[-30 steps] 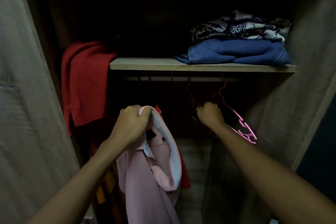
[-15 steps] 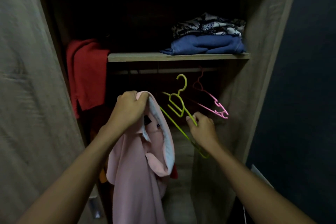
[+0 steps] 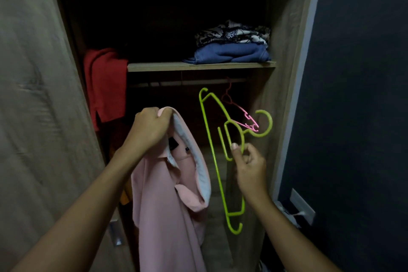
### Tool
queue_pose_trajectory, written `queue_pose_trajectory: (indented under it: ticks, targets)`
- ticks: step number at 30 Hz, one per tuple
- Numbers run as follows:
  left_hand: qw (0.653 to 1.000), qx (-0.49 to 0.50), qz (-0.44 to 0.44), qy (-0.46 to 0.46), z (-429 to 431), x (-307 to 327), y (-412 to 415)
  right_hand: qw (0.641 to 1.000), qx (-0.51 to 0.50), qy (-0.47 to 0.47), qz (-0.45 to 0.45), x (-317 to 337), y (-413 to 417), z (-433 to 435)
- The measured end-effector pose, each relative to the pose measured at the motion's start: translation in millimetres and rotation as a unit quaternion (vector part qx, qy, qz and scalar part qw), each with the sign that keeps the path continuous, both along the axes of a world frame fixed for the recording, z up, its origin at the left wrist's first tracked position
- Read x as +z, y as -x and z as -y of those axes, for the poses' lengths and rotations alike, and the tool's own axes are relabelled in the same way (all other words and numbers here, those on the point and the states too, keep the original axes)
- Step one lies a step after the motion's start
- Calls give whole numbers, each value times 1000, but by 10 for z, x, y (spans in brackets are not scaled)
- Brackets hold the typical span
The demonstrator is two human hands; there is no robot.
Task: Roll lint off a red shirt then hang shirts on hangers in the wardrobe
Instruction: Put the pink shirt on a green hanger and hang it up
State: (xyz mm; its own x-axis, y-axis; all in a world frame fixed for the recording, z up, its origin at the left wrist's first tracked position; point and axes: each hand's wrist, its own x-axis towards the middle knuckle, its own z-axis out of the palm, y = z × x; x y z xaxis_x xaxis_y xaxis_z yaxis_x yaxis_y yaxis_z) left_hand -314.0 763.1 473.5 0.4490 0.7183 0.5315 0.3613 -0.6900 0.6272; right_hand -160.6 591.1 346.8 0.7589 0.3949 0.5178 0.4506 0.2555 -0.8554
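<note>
A: At the wardrobe opening. Left hand (image 3: 152,126) is fisted tight on the collar of the pink shirt (image 3: 167,205), which hangs below it.
B: Right hand?
A: Right hand (image 3: 249,165) pinches the green hanger (image 3: 213,150) near its neck, fingers curled. The hanger is tipped on end, off the rail (image 3: 198,83).
B: Farther out?
A: Pink hanger (image 3: 240,110) on the rail, bare. Red shirt (image 3: 106,86) is draped at the left end of the shelf (image 3: 176,66), on no hanger. Folded clothes (image 3: 229,53) on the shelf.
B: Progress?
A: Lint rolling: cannot tell. Hanging looks barely begun. The pink shirt needs threading and hooking, and the red shirt is left after that.
</note>
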Motion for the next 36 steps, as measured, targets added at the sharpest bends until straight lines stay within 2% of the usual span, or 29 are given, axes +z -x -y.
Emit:
queue_pose_trajectory:
  ticks: [8, 12, 16, 20, 24, 29, 33, 36]
  targets:
    - [1000, 7, -13, 14, 496, 76, -15, 995, 58, -74, -31, 326, 44, 626]
    - [999, 3, -45, 14, 921, 166, -109, 983, 87, -154, -52, 611, 52, 960]
    - [998, -26, -61, 5, 1271, 255, -153, 964, 131, -230, -16, 946, 113, 1209]
    - [992, -94, -47, 64, 1555, 477, -147, 958, 154, -237, 52, 1132, 179, 1278]
    - [973, -197, -26, 120, 1715, 764, -76, 962, 139, -147, 186, 1105, 80, 1280]
    - [959, -260, -79, 77, 1669, 1015, 190, 940, 120, 28, 317, 1191, -278, 1411]
    - [967, -235, -97, 24, 1491, 1055, 337, 915, 153, 147, 342, 1344, -470, 1497]
    - [972, -222, -80, -11, 1436, 1044, 345, 904, 210, 176, 327, 1411, -476, 1507]
